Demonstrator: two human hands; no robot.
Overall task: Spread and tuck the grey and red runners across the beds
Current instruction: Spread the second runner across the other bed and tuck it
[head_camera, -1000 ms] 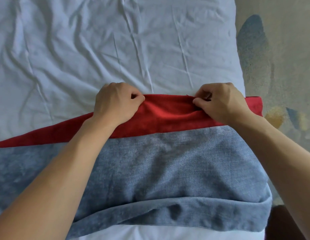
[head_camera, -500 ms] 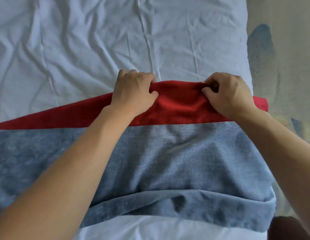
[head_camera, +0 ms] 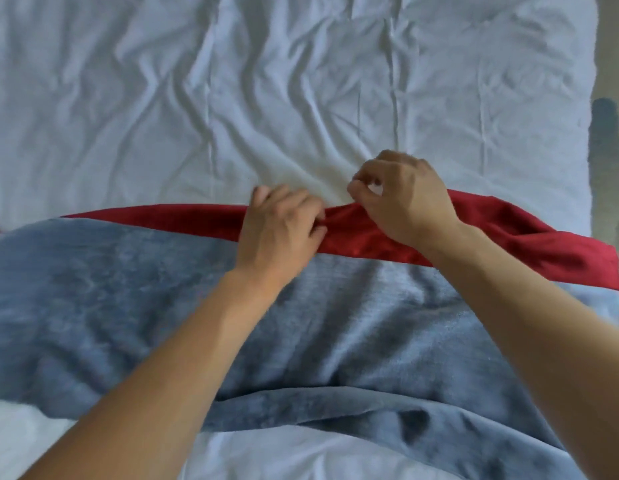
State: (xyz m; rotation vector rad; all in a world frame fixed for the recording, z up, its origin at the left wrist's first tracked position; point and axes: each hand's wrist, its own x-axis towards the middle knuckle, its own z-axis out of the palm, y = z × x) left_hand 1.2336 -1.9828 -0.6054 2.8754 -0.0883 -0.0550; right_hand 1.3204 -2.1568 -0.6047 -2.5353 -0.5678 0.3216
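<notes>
the grey and red runner (head_camera: 335, 323) lies across the near part of the bed's creased white sheet (head_camera: 301, 98), red band on the far side, its right end rumpled near the bed's edge. the left hand (head_camera: 283, 233) has curled fingers gripping the red far edge; the right hand (head_camera: 405, 199) pinches that edge just beside it. to do this well, i'd draw the edge taut and level, then work outward, smoothing the bunched right end before tucking.

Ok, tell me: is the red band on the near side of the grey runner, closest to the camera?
No: the red band runs along the far edge of the grey runner, next to the white sheet.
</notes>
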